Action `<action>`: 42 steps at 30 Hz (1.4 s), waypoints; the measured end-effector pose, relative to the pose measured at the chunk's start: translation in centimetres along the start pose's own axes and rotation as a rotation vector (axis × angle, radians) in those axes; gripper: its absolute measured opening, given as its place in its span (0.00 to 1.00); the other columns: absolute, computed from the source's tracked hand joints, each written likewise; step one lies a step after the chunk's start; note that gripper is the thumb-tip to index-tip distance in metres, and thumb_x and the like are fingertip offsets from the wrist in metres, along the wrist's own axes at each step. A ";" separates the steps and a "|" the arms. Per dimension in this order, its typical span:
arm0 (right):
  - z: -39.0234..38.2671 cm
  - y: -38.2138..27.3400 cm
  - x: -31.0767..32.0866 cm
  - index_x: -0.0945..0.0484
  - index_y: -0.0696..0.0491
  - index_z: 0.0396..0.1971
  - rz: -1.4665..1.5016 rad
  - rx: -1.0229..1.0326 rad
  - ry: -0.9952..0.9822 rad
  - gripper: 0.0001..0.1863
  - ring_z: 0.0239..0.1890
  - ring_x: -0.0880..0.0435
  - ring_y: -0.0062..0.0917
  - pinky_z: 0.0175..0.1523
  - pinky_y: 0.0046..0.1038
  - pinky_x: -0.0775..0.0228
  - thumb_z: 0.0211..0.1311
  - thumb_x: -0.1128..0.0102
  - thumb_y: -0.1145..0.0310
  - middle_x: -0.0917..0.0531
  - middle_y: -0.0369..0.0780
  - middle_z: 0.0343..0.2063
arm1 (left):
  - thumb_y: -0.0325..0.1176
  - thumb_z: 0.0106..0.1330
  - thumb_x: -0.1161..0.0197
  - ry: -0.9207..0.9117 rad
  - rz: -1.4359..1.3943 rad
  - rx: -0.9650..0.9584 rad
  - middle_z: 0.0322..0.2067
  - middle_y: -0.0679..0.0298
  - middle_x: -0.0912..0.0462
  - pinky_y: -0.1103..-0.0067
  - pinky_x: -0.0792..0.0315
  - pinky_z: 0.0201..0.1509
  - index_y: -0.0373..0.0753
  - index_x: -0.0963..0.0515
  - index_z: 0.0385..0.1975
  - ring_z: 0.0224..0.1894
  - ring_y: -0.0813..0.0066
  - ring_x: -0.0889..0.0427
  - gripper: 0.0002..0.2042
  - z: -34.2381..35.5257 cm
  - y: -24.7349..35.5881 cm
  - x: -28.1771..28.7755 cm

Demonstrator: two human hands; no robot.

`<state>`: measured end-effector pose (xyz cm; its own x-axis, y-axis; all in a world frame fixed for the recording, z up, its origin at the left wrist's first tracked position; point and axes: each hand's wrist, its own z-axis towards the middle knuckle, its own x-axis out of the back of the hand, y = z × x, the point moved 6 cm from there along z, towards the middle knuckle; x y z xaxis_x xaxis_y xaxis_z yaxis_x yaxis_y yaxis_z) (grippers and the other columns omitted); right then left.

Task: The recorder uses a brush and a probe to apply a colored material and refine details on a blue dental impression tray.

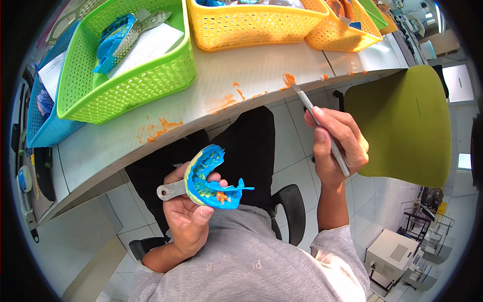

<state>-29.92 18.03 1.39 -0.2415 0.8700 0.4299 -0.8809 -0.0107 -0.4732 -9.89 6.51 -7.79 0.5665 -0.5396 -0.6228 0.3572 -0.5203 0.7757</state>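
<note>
My left hand [188, 216] is closed around a dental impression [205, 178], a horseshoe of blue and pale yellow-green material on a metal tray whose handle [171, 191] sticks out to the left. Tooth hollows face up, and a dab of orange material [222, 197] sits in its near right arm. A thin blue strip juts out to the right. My right hand [339, 143] grips a slim metal spatula [322, 126] like a pen. Its tip carries orange material and reaches the table's front edge, beside an orange smear.
Along the white table [216, 75] stand a green basket [126, 65] with another blue impression and paper, a blue basket [45, 116], and yellow baskets [256, 27]. Orange smears [161, 130] mark the front edge. An olive chair [402, 126] stands to the right.
</note>
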 end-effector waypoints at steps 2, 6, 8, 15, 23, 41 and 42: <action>-0.1 0.0 0.3 0.20 0.60 0.31 0.031 0.022 0.006 0.11 0.25 0.17 0.26 0.30 0.21 0.24 0.44 0.40 0.83 0.18 0.45 0.26 | 0.30 0.54 0.36 0.001 0.001 -0.006 0.48 0.47 0.29 0.67 0.28 0.54 0.32 0.47 0.57 0.48 0.62 0.24 0.33 0.0 0.0 0.0; 0.1 0.5 0.2 0.20 0.61 0.31 0.010 -0.005 0.003 0.11 0.26 0.17 0.27 0.31 0.22 0.23 0.44 0.41 0.83 0.18 0.46 0.26 | 0.30 0.54 0.36 0.003 0.008 0.000 0.48 0.47 0.29 0.67 0.28 0.54 0.32 0.47 0.57 0.48 0.62 0.24 0.33 0.0 -0.2 -0.1; 0.2 0.5 0.6 0.20 0.61 0.30 0.060 -0.007 0.008 0.10 0.26 0.17 0.27 0.31 0.22 0.23 0.43 0.41 0.83 0.18 0.46 0.25 | 0.30 0.54 0.37 0.001 0.008 -0.002 0.48 0.47 0.29 0.67 0.28 0.54 0.32 0.47 0.57 0.48 0.62 0.24 0.33 0.1 -0.2 -0.2; 0.5 0.7 0.2 0.22 0.66 0.33 0.066 -0.034 -0.017 0.09 0.25 0.19 0.28 0.33 0.25 0.23 0.51 0.47 0.81 0.20 0.48 0.25 | 0.29 0.55 0.37 0.019 0.010 0.024 0.49 0.49 0.30 0.67 0.30 0.56 0.32 0.47 0.57 0.50 0.62 0.25 0.32 0.0 -0.4 0.2; 0.5 0.1 0.0 0.20 0.60 0.31 0.013 0.030 0.010 0.12 0.27 0.17 0.26 0.32 0.22 0.23 0.41 0.41 0.85 0.18 0.45 0.26 | 0.28 0.58 0.41 0.048 -0.168 0.182 0.52 0.55 0.31 0.67 0.36 0.60 0.35 0.48 0.60 0.56 0.64 0.31 0.31 1.1 -1.6 0.2; -0.1 0.4 -0.1 0.20 0.62 0.31 0.018 0.061 0.031 0.13 0.27 0.18 0.26 0.34 0.22 0.24 0.41 0.42 0.86 0.18 0.46 0.27 | 0.27 0.62 0.46 0.019 -0.367 0.353 0.56 0.56 0.34 0.71 0.41 0.65 0.33 0.41 0.56 0.60 0.67 0.35 0.22 2.0 -3.3 -1.0; -0.1 0.5 0.0 0.20 0.63 0.31 0.032 0.049 0.045 0.12 0.27 0.18 0.27 0.34 0.22 0.24 0.42 0.42 0.86 0.18 0.47 0.27 | 0.27 0.62 0.46 0.007 -0.379 0.366 0.56 0.56 0.34 0.71 0.41 0.65 0.34 0.41 0.56 0.60 0.67 0.35 0.22 2.0 -3.3 -1.2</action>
<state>-30.35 18.03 1.09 -0.2523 0.8901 0.3796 -0.8922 -0.0622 -0.4473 -13.20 7.59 -9.86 0.4531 -0.2652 -0.8511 0.2558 -0.8759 0.4091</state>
